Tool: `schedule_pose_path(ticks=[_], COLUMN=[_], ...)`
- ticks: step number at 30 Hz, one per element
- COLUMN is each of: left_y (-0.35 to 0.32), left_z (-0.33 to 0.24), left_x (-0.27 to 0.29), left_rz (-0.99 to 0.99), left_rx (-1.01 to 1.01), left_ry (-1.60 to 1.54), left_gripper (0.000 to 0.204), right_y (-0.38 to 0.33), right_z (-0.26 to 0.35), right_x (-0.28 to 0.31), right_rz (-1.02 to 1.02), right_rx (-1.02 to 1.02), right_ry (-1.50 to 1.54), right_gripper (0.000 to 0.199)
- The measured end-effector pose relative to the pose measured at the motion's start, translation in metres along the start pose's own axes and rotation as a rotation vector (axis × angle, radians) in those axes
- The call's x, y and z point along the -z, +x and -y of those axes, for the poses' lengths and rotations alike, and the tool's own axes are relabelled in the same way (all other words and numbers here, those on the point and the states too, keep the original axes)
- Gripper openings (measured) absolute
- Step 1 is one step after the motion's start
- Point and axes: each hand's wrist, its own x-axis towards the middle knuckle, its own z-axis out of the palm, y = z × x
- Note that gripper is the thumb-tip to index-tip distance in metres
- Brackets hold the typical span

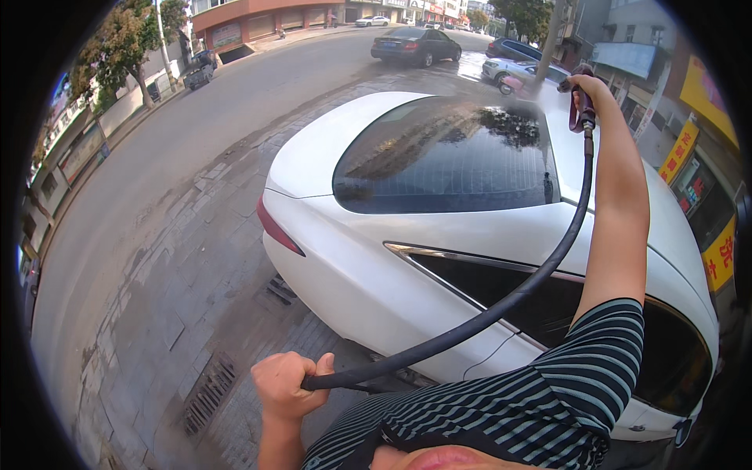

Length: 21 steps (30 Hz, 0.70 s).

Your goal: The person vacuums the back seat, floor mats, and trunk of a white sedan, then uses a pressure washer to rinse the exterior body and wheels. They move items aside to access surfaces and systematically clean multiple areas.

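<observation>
My right arm is stretched up and away over the roof of a white car [337, 270]. Its hand [594, 88] is closed around a dark red spray gun [580, 117]. A pale haze of spray hangs to the left of the gun, above the top of the rear window [446, 160]. From the gun's lower end a thick black hose [489, 315] curves down past the car's side. My left hand [288, 384], low and left of centre, grips this hose in a fist. The rear glass looks wet and reflects a tree.
Grey paving with a drain grate [209, 393] lies left of the car. Beyond it runs a road with a dark sedan [415, 47]. More parked cars [523, 72] and a pole [551, 39] stand at the far right. Shopfronts with yellow signs [680, 150] line the right side.
</observation>
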Motion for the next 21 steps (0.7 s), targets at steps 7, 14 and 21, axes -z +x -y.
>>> schedule_pose_path(ticks=[7, 14, 21], left_y=[-0.005, -0.026, -0.047], left_z=[0.190, 0.443, 0.525], left_x=[0.042, 0.009, -0.023], left_rz=[0.021, 0.137, 0.574], left_rx=[0.221, 0.286, 0.022], left_ry=[0.046, -0.385, -0.851], left_gripper=[0.039, 0.038, 0.039], right_y=[-0.054, -0.312, -0.522], right_z=[0.056, 0.089, 0.141], right_x=[-0.369, -0.560, -0.564], right_rz=[0.401, 0.702, 0.594], right_rx=[-0.036, 0.019, -0.140], right_ry=[-0.199, -0.364, -0.412], right_gripper=[0.029, 0.031, 0.028])
